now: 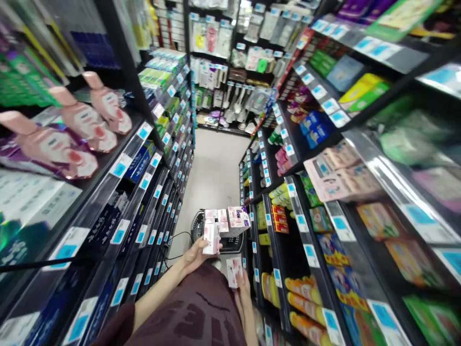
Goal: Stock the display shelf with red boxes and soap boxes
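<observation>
I stand in a narrow shop aisle between shelves. My left hand (196, 257) is closed round a small white and pink box (211, 238), held just above a black basket (230, 240). More white and pink boxes (236, 217) are stacked on top of the basket. My right hand (243, 283) hangs lower, near my hip, and grips another small white and pink box (234, 271). My dark red shirt (198, 312) fills the bottom of the view.
Black shelves with blue price tags line both sides. Pink face-shaped packs (84, 122) lie on the left shelf. Orange bottles (306, 307) lie low on the right shelf (298, 211). The pale floor (212, 168) runs ahead to a back wall of hanging goods.
</observation>
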The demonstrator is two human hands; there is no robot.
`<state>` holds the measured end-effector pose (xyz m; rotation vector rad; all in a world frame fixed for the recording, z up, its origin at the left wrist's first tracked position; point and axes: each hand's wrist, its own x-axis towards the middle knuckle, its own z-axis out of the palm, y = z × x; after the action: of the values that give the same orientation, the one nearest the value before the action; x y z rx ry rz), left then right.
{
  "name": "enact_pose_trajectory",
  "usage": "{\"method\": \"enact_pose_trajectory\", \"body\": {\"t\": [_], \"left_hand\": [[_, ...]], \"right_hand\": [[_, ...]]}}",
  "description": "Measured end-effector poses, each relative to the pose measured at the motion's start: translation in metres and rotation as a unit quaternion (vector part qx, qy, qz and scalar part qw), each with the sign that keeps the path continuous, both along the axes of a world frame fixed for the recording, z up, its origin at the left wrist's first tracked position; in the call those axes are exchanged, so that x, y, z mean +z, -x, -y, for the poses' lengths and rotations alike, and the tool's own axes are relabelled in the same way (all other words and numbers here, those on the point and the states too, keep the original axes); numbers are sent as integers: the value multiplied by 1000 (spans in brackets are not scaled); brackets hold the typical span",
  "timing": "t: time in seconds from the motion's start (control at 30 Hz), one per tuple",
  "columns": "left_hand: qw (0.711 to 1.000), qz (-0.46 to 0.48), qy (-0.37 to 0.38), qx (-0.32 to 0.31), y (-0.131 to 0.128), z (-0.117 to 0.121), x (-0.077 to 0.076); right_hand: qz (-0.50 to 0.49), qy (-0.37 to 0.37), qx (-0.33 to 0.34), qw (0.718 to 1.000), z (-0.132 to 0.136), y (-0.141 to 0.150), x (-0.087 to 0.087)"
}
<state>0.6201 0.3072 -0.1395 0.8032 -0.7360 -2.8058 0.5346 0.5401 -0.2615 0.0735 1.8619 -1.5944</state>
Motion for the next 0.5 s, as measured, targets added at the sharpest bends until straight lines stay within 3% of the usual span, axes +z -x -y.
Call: {"method": "enact_pose_trajectory", "body": {"t": [0.17, 0.27, 0.37, 0.5], "left_hand": [[997, 9, -8, -72, -4, 8, 8], [994, 34, 21, -102, -9, 8, 6], [991, 45, 29, -121, -13, 4, -1], [984, 115, 39, -131, -21, -10, -7]], "right_hand": [[17, 183, -165, 969, 41, 4, 56], [-11, 236, -216, 948, 61, 2, 93], [-62, 229, -238, 942, 73, -12, 113], [-189, 135, -173, 957, 78, -41, 116]]}}
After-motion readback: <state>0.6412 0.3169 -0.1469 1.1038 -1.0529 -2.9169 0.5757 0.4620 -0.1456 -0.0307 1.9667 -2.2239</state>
